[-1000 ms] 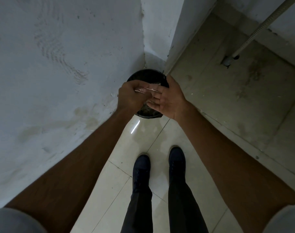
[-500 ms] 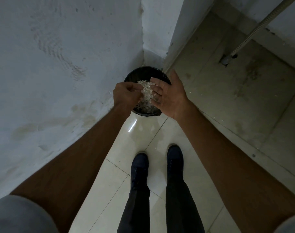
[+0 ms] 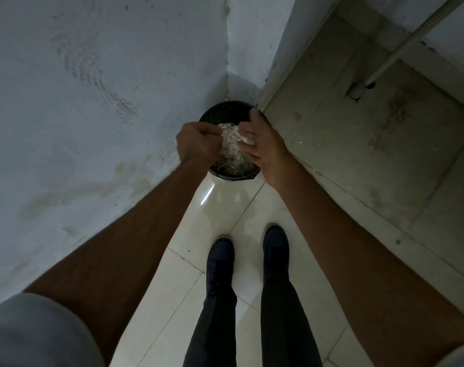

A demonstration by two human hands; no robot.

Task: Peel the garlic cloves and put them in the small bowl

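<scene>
Change since a second ago: the two hands, then pressed together over the bin, stand apart, and the garlic skins [image 3: 231,144] once flattened between them have spilled loose into the gap and down into the bin.

Item, left hand [image 3: 197,144]: above the near-left part of the bin, back of the hand up, fingers curled into a loose fist, fingertips at the edge of the skins. Whether any skin is pinched under them cannot be told.

Item, right hand [image 3: 264,147]: above the right part of the bin, fingers straight and held together, palm turned towards the left hand, thumb lifted over the far rim. A pale scrap lies against the fingers; nothing is gripped.

Item, garlic skins: a pale, shredded cluster between the hands, with more lying in the bottom of the bin below.

Item, black bin [image 3: 225,105]: round, dark-lined, set on the floor in the corner where two plaster walls [image 3: 93,102] meet.

Item, pair of dark shoes [image 3: 220,260]: side by side on glossy pale floor tiles [image 3: 225,207], toes towards the bin.

Item, ribbed hose [image 3: 400,46]: runs diagonally down to the rough grey floor at the right.
</scene>
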